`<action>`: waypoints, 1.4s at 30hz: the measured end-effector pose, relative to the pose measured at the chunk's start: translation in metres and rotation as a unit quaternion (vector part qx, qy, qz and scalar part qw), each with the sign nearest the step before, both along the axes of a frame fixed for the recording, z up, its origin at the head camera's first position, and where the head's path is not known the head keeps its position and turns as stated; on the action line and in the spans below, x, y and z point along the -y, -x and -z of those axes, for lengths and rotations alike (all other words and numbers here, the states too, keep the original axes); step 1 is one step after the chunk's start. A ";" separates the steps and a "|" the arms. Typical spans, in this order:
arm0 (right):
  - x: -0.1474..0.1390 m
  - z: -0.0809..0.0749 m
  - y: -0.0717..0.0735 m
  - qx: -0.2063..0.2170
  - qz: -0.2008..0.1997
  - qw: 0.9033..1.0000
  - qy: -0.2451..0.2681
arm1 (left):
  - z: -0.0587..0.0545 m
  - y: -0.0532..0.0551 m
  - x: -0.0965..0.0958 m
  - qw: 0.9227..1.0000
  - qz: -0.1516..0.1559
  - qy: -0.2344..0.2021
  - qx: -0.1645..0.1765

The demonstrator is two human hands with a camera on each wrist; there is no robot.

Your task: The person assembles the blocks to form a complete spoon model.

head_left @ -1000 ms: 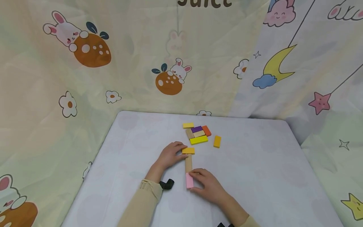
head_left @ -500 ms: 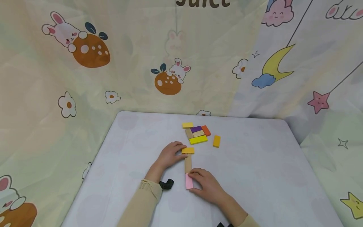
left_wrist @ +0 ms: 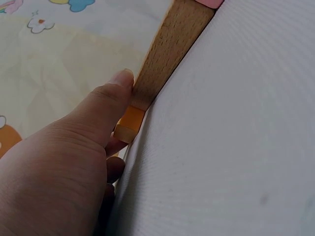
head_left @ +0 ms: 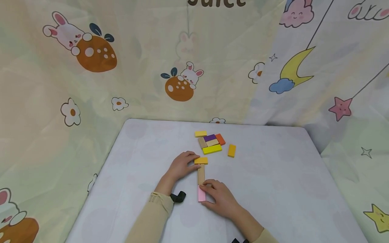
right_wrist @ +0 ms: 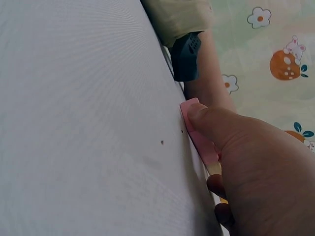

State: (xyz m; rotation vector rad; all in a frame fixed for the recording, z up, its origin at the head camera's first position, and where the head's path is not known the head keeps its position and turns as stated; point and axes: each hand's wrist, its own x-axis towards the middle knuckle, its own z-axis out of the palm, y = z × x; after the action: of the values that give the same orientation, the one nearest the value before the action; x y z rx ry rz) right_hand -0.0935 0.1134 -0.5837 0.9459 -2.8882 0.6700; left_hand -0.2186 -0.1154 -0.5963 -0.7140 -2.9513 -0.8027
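Three blocks lie end to end in a T shape: an orange block [head_left: 201, 161] set crosswise, a plain wooden block [head_left: 201, 175] and a pink block [head_left: 202, 194] nearest the person. My left hand [head_left: 181, 164] pinches the orange block, fingers on its far side and thumb at the joint with the wooden block. In the left wrist view, the thumb [left_wrist: 118, 86] overlaps the wooden block's end. My right hand [head_left: 223, 199] pinches the pink block from the right, with thumb at the near end and fingertips at the far end. The pink block [right_wrist: 199, 140] appears under the thumb in the right wrist view.
Farther back is a cluster of flat-lying blocks: purple [head_left: 209, 138], red-orange [head_left: 220, 139], bright yellow [head_left: 212, 149] and wooden ones. A yellow block [head_left: 201, 134] lies behind it, another orange block [head_left: 232, 151] to its right. Printed cloth [head_left: 139, 67] hangs behind the white table [head_left: 273, 189].
The scene shifts slightly left as the head view moves. The right fingertips reach a little farther over the pink block; the blocks keep their arrangement and the left hand stays in place.
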 end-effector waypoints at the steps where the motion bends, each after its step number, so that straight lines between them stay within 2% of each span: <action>1: 0.000 0.000 0.000 -0.001 -0.001 1.000 0.001 | 0.000 0.000 0.000 1.000 0.000 0.000 0.000; 18: -0.001 0.002 0.001 0.003 0.001 1.000 0.002 | -0.006 -0.001 0.000 1.000 0.005 0.004 -0.001; 27: -0.001 -0.002 0.002 0.025 0.003 1.000 -0.008 | -0.006 -0.001 -0.001 1.000 0.005 0.008 0.004; 33: -0.001 -0.011 0.005 0.053 0.001 0.999 -0.011 | -0.005 -0.001 0.000 1.000 0.005 0.004 0.004; 36: -0.005 -0.020 0.011 0.064 0.023 0.998 -0.005 | -0.004 -0.001 0.000 1.000 0.004 0.007 0.000; 42: -0.025 -0.039 0.039 0.061 0.120 0.991 0.016 | -0.002 0.000 -0.001 1.000 -0.001 0.017 0.005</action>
State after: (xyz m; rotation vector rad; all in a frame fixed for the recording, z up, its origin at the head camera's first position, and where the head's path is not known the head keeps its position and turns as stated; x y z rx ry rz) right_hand -0.1327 0.1384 -0.5445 0.5585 -3.0165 0.7734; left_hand -0.2184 -0.1143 -0.5939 -0.7109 -2.9820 -0.7594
